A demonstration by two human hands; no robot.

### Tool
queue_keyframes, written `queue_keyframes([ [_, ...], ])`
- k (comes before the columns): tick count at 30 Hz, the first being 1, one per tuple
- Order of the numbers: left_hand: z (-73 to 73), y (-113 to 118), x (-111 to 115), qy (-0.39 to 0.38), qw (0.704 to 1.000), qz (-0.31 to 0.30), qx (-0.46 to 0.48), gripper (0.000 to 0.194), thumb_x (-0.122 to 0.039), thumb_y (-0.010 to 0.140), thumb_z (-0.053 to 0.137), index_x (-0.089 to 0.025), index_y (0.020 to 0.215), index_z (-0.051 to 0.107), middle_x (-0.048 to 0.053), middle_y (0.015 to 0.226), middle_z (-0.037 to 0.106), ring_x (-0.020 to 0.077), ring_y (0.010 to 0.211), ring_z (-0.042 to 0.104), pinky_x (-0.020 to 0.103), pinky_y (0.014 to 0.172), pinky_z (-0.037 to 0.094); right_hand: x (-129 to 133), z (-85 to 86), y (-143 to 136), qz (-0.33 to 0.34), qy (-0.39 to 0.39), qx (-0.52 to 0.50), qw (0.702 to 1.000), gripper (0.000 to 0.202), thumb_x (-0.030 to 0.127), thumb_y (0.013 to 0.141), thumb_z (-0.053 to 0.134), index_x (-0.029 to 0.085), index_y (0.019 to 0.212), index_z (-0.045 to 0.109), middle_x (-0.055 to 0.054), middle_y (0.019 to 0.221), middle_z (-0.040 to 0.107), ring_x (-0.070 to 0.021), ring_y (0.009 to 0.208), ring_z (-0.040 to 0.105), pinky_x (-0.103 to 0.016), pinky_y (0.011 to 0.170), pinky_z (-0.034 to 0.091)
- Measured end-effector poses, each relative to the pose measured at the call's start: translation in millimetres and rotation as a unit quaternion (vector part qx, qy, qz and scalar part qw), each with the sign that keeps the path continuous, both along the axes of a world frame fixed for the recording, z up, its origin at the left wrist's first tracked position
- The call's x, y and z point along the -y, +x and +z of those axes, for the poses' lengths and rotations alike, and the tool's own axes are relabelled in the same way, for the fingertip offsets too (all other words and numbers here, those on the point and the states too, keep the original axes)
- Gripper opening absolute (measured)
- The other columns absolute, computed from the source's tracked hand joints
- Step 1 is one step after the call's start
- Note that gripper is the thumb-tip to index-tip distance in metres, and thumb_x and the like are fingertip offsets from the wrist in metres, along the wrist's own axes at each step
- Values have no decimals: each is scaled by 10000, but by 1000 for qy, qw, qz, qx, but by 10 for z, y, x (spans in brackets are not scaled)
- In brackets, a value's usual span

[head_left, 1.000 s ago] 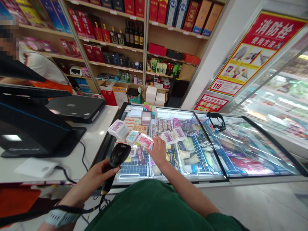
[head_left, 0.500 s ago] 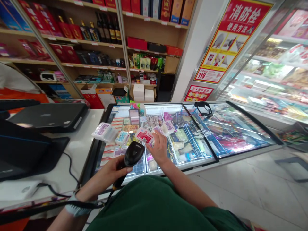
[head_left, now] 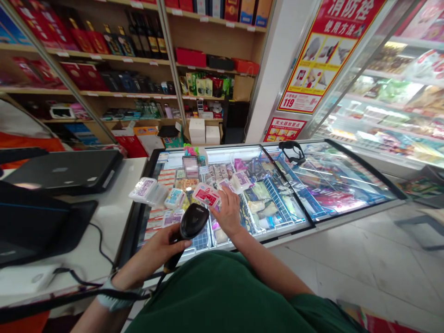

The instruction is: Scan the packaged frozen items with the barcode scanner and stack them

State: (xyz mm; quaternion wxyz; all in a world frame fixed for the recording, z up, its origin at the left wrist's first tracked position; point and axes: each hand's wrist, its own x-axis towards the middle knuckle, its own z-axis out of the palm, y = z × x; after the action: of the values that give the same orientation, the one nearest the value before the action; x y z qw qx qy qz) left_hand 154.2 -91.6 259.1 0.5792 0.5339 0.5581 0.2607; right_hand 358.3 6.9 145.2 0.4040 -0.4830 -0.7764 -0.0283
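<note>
My left hand wraps around the grip of a black barcode scanner, its head tilted up toward the pack beside it. With my right hand, I grip the right edge of a small plastic pack with a red label, which sits just above the scanner's head. Purple-labelled packs rest beyond my right fingers. Left of the red-labelled pack lie a blue-labelled pack and a bundle of white and purple packs. The scanner's cable runs down toward my left forearm.
Under the packs is a glass-topped chest freezer with goods inside. A black strap-like object lies on its far side. The white counter at left carries a black laptop-like device and cables. Shelves stand behind.
The view has shifted slightly, so the shelves and freezer sit a little further left and higher. Both hands keep hold of the scanner and the red-labelled pack, almost unmoved.
</note>
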Motion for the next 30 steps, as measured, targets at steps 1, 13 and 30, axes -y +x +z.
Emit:
queue_keyframes([
  [1, 1, 1, -2, 0, 1000, 0, -3, 379, -449, 730, 753, -163, 976, 713, 49, 929, 724, 244, 911, 634, 318, 836, 498, -2, -3, -1, 1, 1, -1, 1000, 576, 543, 919, 604, 108, 1291, 542, -205, 1346, 556, -312, 1209, 509, -485, 1052, 383],
  [13, 66, 65, -24, -7, 1000, 24, -8, 455, -529, 675, 777, -174, 955, 730, 74, 943, 746, 277, 919, 658, 349, 831, 529, -7, -50, 19, -8, -36, 14, 999, 586, 539, 903, 628, 115, 1300, 552, -201, 1365, 540, -317, 1232, 494, -483, 1074, 365],
  [30, -28, -141, 61, -23, 997, 69, -2, 490, -543, 688, 792, -189, 1024, 749, 74, 1021, 772, 325, 1076, 670, 398, 977, 517, -316, -156, 236, -168, -210, -6, 963, 617, 484, 783, 776, 145, 1257, 575, -122, 1076, 581, -291, 987, 617, -385, 826, 511],
])
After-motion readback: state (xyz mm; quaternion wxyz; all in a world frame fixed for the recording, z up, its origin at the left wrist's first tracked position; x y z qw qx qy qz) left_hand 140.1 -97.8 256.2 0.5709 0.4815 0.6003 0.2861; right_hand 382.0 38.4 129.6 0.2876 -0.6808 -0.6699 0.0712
